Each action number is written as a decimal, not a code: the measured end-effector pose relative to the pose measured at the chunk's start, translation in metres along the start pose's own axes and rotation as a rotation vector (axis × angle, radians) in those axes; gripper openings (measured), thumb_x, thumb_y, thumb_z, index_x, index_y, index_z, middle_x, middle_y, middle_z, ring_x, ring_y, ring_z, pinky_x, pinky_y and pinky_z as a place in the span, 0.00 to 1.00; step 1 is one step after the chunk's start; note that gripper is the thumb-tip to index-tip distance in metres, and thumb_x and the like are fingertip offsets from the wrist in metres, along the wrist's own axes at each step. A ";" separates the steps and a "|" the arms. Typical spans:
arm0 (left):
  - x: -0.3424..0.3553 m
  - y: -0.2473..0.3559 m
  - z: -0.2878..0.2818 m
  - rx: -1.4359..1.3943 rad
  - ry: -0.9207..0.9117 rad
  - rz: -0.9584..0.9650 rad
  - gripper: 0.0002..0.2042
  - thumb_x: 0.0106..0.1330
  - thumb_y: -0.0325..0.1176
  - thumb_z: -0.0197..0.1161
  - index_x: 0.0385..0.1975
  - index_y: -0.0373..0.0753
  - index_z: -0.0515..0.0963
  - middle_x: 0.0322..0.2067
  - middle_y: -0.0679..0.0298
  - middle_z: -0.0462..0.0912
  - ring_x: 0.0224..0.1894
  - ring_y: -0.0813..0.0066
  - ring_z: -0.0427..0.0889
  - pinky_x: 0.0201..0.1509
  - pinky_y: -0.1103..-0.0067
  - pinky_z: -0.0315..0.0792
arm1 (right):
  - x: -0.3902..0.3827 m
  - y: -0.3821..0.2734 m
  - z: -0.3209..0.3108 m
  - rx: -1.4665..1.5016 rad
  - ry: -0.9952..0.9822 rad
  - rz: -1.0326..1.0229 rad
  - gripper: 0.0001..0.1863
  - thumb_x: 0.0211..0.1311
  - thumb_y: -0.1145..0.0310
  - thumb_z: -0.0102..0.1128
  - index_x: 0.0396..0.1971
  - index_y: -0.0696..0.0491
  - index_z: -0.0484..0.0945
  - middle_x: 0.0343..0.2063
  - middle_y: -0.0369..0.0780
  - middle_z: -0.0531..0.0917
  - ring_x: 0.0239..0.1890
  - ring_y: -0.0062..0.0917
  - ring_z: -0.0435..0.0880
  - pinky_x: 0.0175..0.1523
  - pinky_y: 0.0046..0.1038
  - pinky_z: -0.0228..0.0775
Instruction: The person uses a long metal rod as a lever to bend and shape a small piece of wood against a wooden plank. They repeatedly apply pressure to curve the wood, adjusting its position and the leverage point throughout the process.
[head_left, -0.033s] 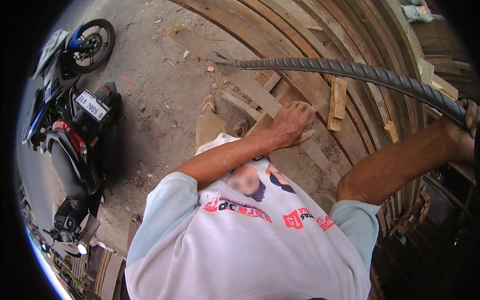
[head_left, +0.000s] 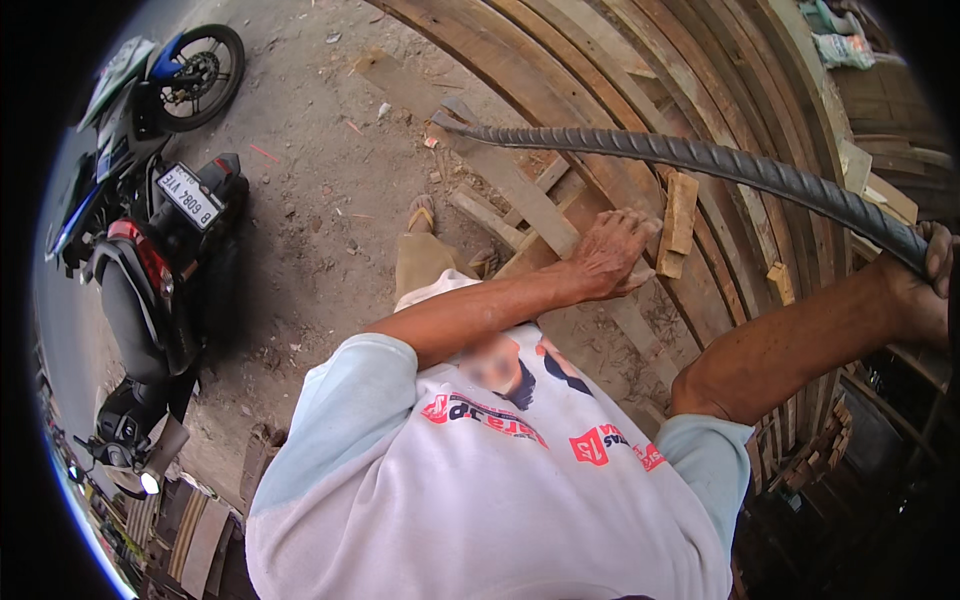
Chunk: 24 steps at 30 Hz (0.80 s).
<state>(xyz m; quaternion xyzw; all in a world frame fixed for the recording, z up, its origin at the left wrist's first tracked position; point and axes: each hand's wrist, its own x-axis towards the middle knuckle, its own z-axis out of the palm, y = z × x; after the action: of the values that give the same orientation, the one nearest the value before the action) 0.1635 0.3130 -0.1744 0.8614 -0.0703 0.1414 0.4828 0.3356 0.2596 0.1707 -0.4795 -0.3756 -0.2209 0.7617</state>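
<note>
At the far right, my right hand (head_left: 935, 262) is wrapped round a dark ribbed steel pry bar (head_left: 690, 155). The bar reaches leftward across the long planks, and its flattened, bent end is at the upper middle. My left hand (head_left: 612, 252) is over the edge of the planks with thumb and fingers apart, nothing visible between them. Its fingertips come close to a short wood block (head_left: 677, 225) lying across the planks; whether they touch it I cannot tell.
Long timber planks (head_left: 560, 85) run along the right. Loose wood offcuts (head_left: 485, 215) and a flat board (head_left: 510, 185) lie on the dirt ground near my sandalled foot (head_left: 420, 214). A motorcycle (head_left: 140, 290) stands at the left, with another wheel (head_left: 205, 78) beyond it.
My left hand has moved a little right, nearer the short wood block. The view has shifted slightly; my right hand still grips the pry bar.
</note>
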 end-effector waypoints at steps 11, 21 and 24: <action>0.065 0.020 0.096 0.113 -0.225 -0.384 0.50 0.55 0.41 0.70 0.75 0.36 0.46 0.69 0.38 0.57 0.74 0.37 0.51 0.78 0.49 0.32 | -0.014 -0.020 0.025 -0.053 0.043 -0.040 0.18 0.77 0.53 0.49 0.29 0.48 0.62 0.14 0.27 0.53 0.09 0.10 0.53 0.09 0.14 0.50; 0.030 0.004 0.026 -0.525 -0.087 -0.126 0.43 0.57 0.25 0.59 0.75 0.43 0.48 0.54 0.40 0.74 0.56 0.41 0.76 0.60 0.57 0.70 | -0.018 -0.030 0.066 -0.050 0.212 0.029 0.15 0.75 0.55 0.52 0.36 0.52 0.68 0.14 0.28 0.61 0.07 0.09 0.57 0.08 0.13 0.55; -0.034 0.006 -0.087 -0.469 -0.218 -0.278 0.41 0.58 0.32 0.63 0.74 0.43 0.53 0.59 0.42 0.74 0.61 0.48 0.76 0.66 0.65 0.68 | -0.020 -0.033 0.064 -0.074 0.254 0.021 0.16 0.74 0.54 0.53 0.36 0.52 0.68 0.14 0.28 0.61 0.07 0.09 0.56 0.07 0.13 0.55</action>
<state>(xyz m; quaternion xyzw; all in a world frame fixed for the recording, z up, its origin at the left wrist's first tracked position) 0.1148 0.3836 -0.1370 0.7378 -0.0339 -0.0394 0.6731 0.2775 0.3019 0.1900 -0.4791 -0.2626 -0.2857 0.7873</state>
